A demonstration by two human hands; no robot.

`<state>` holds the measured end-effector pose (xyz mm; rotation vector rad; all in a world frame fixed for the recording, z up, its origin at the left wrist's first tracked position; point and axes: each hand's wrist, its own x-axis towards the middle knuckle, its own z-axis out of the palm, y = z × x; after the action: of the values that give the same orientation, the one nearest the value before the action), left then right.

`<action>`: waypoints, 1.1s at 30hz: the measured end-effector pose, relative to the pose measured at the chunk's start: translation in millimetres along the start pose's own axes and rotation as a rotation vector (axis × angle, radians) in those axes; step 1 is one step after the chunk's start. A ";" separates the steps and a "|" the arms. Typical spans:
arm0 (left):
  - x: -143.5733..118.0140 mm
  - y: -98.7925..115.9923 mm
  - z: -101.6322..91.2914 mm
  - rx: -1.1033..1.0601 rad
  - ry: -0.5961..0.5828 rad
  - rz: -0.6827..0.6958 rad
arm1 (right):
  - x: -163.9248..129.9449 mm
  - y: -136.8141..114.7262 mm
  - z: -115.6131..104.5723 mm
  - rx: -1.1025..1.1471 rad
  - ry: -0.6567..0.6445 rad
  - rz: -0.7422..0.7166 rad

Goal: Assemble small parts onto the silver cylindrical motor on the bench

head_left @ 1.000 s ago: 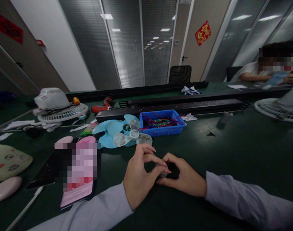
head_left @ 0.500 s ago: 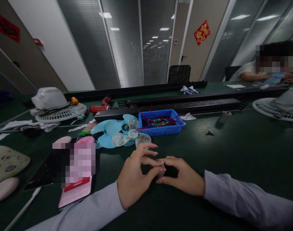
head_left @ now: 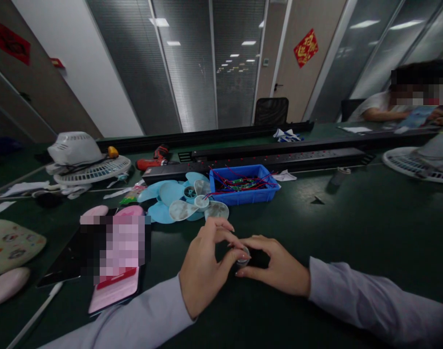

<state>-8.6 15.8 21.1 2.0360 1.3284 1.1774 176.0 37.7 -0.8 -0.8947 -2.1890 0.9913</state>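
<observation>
At table near edge: left hand and right hand meeting, fingers of both pinching small round part; blue bin sitting behind.

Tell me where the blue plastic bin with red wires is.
Head view: blue plastic bin sits centre, beyond both hands, right of light-blue fan blades.
</observation>
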 end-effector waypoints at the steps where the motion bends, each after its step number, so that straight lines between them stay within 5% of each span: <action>1: -0.3 -0.4 0.2 0.001 -0.001 0.003 | 0.0 0.4 0.1 0.001 0.000 0.004; 11: 0.7 2.4 1.2 -0.038 -0.022 0.090 | -0.9 1.4 1.1 -0.017 0.007 0.016; 18: -18.9 -3.6 -8.9 -0.071 0.245 -0.002 | -2.6 6.6 2.1 0.000 0.028 0.062; 26: -68.4 -43.3 -42.0 0.221 -0.085 -0.157 | -3.7 5.7 1.0 0.010 0.019 0.079; 33: -69.2 -49.5 -48.0 0.260 -0.084 -0.069 | -4.2 9.1 1.5 0.002 0.019 0.075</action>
<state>-86.7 -28.1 -17.8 2.1706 1.5653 0.9177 180.5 38.5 -9.8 -0.9882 -2.1519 1.0157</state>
